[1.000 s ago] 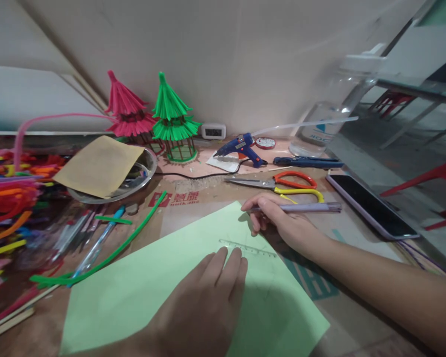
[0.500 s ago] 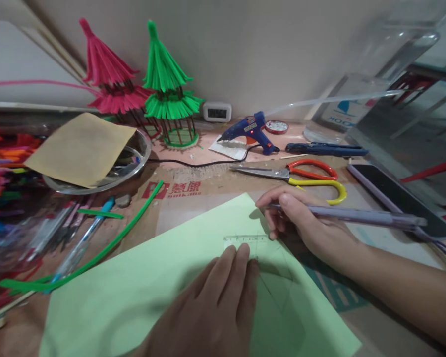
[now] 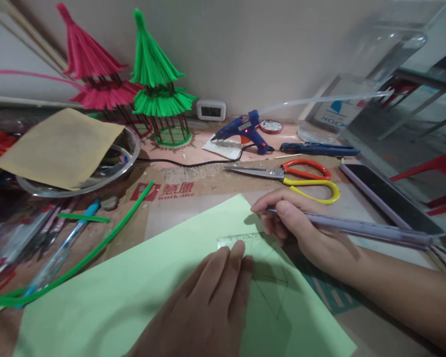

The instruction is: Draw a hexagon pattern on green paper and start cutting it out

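My left hand [image 3: 211, 297] lies flat on a sheet of light green paper [image 3: 134, 277], its fingertips pressing on a clear ruler [image 3: 241, 240]. Most of the ruler is hidden beneath that hand. To its right, thin pencil-like lines form an angular figure on the paper. My right hand [image 3: 301, 223] is closed around a slim greyish-purple pen [image 3: 357, 225], which is held tilted low. The pen's tip is by the ruler's right end, hidden behind the fingers. Beyond the paper lie scissors [image 3: 271, 172] with one red and one yellow handle loop.
A blue glue gun [image 3: 241, 129], a utility knife [image 3: 319, 148] and a small clock [image 3: 211, 110] stand along the back. Green [image 3: 163, 94] and pink [image 3: 100, 79] pipe-cleaner towers rise at back left. A metal tray [image 3: 130, 153] and pens [image 3: 67, 243] lie left; a phone [image 3: 390, 198] lies right.
The view has shifted, so most things sit further left in the picture. The ruler is now slightly slanted, right end higher. Both hands keep nearly the same pose.
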`<state>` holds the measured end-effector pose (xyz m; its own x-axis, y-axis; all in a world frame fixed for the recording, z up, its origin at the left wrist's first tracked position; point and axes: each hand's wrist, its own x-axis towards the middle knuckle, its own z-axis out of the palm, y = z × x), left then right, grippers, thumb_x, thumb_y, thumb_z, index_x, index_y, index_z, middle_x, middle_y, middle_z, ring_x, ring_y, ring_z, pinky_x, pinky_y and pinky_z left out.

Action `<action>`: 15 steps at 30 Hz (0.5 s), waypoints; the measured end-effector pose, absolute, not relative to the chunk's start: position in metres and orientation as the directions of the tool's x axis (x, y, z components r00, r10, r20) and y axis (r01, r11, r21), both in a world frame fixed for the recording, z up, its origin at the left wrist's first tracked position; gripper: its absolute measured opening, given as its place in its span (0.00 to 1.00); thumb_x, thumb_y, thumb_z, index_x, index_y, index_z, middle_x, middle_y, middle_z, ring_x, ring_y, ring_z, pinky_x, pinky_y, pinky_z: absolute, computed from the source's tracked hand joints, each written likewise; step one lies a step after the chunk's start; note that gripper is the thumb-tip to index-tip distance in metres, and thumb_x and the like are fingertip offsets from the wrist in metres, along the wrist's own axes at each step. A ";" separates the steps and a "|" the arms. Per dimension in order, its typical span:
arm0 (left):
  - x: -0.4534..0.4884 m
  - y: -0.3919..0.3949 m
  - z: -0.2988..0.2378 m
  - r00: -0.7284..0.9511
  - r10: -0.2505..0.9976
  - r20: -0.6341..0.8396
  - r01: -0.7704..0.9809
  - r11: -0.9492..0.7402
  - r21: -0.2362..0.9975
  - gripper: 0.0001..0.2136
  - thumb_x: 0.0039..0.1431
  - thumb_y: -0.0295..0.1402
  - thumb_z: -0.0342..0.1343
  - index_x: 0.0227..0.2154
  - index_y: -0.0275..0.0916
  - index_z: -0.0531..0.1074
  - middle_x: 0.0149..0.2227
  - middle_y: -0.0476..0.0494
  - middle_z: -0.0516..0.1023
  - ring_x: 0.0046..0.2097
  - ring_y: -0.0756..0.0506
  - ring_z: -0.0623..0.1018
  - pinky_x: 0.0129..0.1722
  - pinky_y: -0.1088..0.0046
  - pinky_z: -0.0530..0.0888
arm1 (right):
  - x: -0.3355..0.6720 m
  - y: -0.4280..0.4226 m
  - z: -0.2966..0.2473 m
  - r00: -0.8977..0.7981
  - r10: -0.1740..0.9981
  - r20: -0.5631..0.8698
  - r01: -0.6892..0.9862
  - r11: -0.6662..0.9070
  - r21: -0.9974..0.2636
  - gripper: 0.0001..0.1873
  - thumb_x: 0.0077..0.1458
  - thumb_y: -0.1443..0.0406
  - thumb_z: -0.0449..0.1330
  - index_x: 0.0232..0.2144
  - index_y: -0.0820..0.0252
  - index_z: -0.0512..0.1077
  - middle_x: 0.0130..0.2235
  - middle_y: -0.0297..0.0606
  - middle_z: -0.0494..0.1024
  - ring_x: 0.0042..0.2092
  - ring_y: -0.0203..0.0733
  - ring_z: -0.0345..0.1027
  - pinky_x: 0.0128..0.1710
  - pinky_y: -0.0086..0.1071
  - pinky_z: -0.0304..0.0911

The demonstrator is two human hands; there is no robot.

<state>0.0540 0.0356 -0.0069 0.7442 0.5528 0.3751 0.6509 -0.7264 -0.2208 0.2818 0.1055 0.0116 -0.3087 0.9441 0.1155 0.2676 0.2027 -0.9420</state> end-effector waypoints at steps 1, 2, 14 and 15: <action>0.054 0.036 -0.006 0.745 0.549 0.380 0.649 -0.729 -0.218 0.22 0.69 0.25 0.38 0.55 0.34 0.76 0.57 0.39 0.80 0.56 0.40 0.77 0.54 0.62 0.70 | 0.282 0.106 0.012 -0.311 0.943 0.117 0.275 0.207 -0.939 0.20 0.71 0.48 0.51 0.44 0.50 0.77 0.28 0.33 0.72 0.27 0.36 0.65 0.24 0.32 0.60; 0.053 0.036 -0.005 0.746 0.545 0.383 0.645 -0.734 -0.211 0.22 0.70 0.25 0.37 0.55 0.33 0.76 0.57 0.39 0.80 0.56 0.40 0.77 0.55 0.63 0.69 | 0.282 0.106 0.012 -0.312 0.942 0.124 0.280 0.215 -0.936 0.20 0.71 0.48 0.51 0.44 0.50 0.77 0.28 0.33 0.72 0.27 0.36 0.65 0.24 0.32 0.60; 0.052 0.028 -0.003 0.715 0.607 0.348 0.681 -0.716 -0.151 0.19 0.73 0.29 0.41 0.59 0.32 0.70 0.60 0.39 0.77 0.62 0.40 0.71 0.66 0.65 0.57 | 0.281 0.107 0.012 -0.338 0.935 0.110 0.281 0.212 -0.936 0.19 0.73 0.51 0.50 0.43 0.53 0.76 0.29 0.30 0.73 0.28 0.30 0.64 0.26 0.26 0.59; 0.052 0.029 -0.003 0.721 0.600 0.348 0.675 -0.721 -0.157 0.19 0.73 0.28 0.40 0.59 0.31 0.70 0.60 0.39 0.77 0.62 0.40 0.72 0.65 0.65 0.57 | 0.281 0.106 0.012 -0.337 0.935 0.110 0.286 0.213 -0.934 0.19 0.73 0.51 0.50 0.43 0.53 0.76 0.29 0.30 0.73 0.28 0.30 0.64 0.26 0.26 0.60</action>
